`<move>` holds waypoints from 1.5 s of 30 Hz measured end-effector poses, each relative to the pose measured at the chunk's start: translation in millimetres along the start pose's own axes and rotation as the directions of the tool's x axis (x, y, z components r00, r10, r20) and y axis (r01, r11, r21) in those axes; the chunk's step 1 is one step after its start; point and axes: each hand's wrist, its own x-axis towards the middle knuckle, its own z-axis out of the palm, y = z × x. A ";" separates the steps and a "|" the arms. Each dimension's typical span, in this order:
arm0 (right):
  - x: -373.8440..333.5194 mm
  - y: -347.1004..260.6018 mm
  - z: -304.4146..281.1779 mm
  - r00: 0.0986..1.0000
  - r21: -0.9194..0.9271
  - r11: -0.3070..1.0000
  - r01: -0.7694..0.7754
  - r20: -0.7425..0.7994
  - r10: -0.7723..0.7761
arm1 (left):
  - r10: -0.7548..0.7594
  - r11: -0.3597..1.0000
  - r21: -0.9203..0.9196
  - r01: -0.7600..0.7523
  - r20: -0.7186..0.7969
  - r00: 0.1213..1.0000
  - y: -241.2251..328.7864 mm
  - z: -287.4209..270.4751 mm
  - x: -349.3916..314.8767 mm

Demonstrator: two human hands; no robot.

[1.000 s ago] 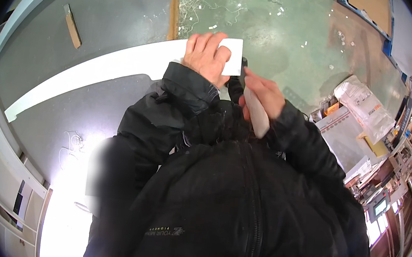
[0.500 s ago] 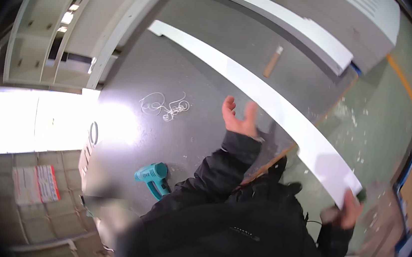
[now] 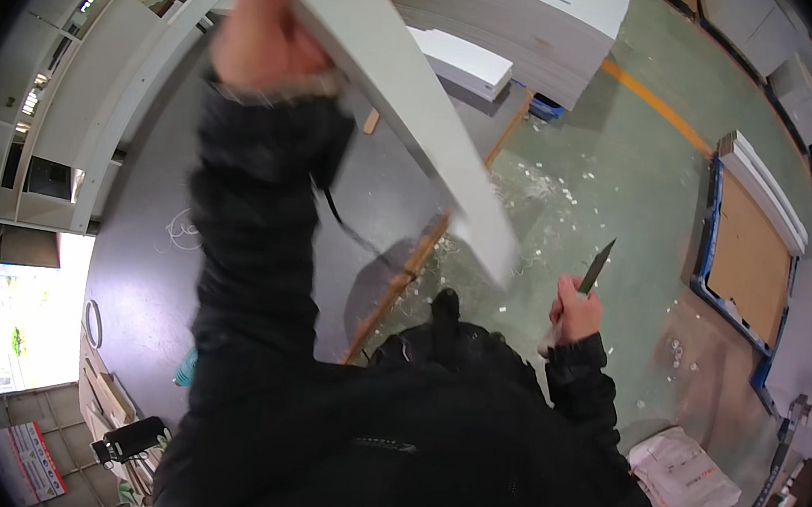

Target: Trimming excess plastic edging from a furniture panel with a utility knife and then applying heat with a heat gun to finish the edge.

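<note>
1. The left hand, blurred, grips a long white strip by its edge.
2. The strip slants from that hand down to the right, its lower end just left of the right hand.
3. The right hand is closed around a knife-like tool, dark blade pointing up and away.
4. Below the left hand spreads a grey surface; right of it, past the strip, stands a panel stack.
5. Beyond the right hand lie white floor scraps; below-right, a whitish bag.
</note>
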 end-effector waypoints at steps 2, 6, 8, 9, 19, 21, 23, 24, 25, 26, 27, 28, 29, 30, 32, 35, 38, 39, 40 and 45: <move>-8.6 -17.9 0.5 0.995 0.111 0.989 0.099 0.019 -0.102 | -0.034 0.977 0.200 0.076 -0.204 0.978 42.8 43.0 41.2; -9.0 -18.0 -16.2 0.989 0.222 0.967 0.126 -0.102 -0.106 | 0.084 0.655 0.754 -0.059 0.005 0.996 38.9 13.2 75.6; -5.5 4.7 -38.8 0.973 0.311 0.940 0.140 -0.221 -0.072 | 0.033 0.670 0.713 -0.206 0.249 0.968 -11.0 19.8 56.2; -6.3 13.4 -48.8 0.963 0.328 0.935 0.132 -0.267 -0.043 | -0.004 0.605 0.777 -0.173 0.221 0.975 -47.1 12.2 34.8; -54.1 195.4 -151.3 0.772 0.199 0.905 -0.377 -0.471 0.426 | -0.508 0.046 0.969 -0.242 0.231 0.830 -149.8 -118.9 -161.2; -76.4 230.6 -163.7 0.686 0.193 0.849 -0.492 -0.515 0.514 | -0.611 0.054 0.973 -0.225 0.210 0.763 -141.7 -140.3 -154.3; -104.8 250.9 -173.3 0.504 0.244 0.748 -0.617 -0.608 0.614 | -0.679 0.093 0.980 -0.174 0.190 0.709 -130.9 -163.2 -149.4; -111.1 254.5 -177.1 0.486 0.258 0.742 -0.619 -0.615 0.620 | -0.695 0.102 0.984 -0.145 0.175 0.697 -126.9 -188.0 -145.8; -116.4 258.1 -177.4 0.517 0.213 0.734 -0.645 -0.586 0.624 | -0.712 0.065 0.989 -0.135 0.141 0.688 -122.6 -216.9 -149.1; -124.6 263.5 -175.5 0.545 0.168 0.725 -0.668 -0.552 0.631 | -0.729 0.027 0.992 -0.127 0.106 0.676 -113.1 -248.3 -159.3; -133.0 270.1 -175.3 0.585 0.155 0.745 -0.649 -0.526 0.618 | -0.792 -0.156 0.982 -0.106 -0.060 0.607 -100.7 -277.1 -168.2; -133.2 273.6 -174.6 0.626 0.139 0.766 -0.627 -0.496 0.602 | -0.813 -0.340 0.934 -0.108 -0.234 0.534 -92.6 -301.7 -172.0; -131.7 262.8 -165.0 0.630 0.147 0.745 -0.651 -0.444 0.637 | -0.806 -0.497 0.863 -0.090 -0.420 0.417 -86.1 -321.1 -176.1; -133.4 262.8 -158.0 0.613 0.159 0.735 -0.659 -0.452 0.648 | -0.759 -0.629 0.771 -0.097 -0.583 0.291 -88.1 -330.3 -178.9; -132.7 267.2 -149.7 0.602 0.177 0.780 -0.600 -0.542 0.586 | -0.788 -0.332 0.943 0.005 -0.280 0.549 -113.8 -308.9 -180.2; -124.5 254.4 -143.3 0.652 0.066 0.798 -0.599 -0.538 0.534 | -0.692 0.254 0.965 -0.070 0.232 0.684 -215.2 -154.7 -174.0; -96.3 196.1 -124.4 0.723 0.171 0.811 -0.560 -0.376 0.579 | -0.564 0.436 0.870 -0.228 0.462 0.685 -253.6 -3.4 -183.1; -88.6 176.8 -116.6 0.813 0.019 0.860 -0.511 -0.315 0.490 | -0.586 0.420 0.878 -0.232 0.457 0.669 -264.4 19.0 -193.0; -81.8 139.4 -98.4 0.867 -0.015 0.888 -0.460 -0.223 0.446 | -0.562 0.439 0.878 -0.188 0.432 0.705 -267.0 32.6 -198.2; -84.7 9.7 -15.5 0.933 0.082 0.938 -0.337 0.160 0.322 | -0.480 0.505 0.862 -0.050 0.328 0.813 -257.3 1.2 -227.6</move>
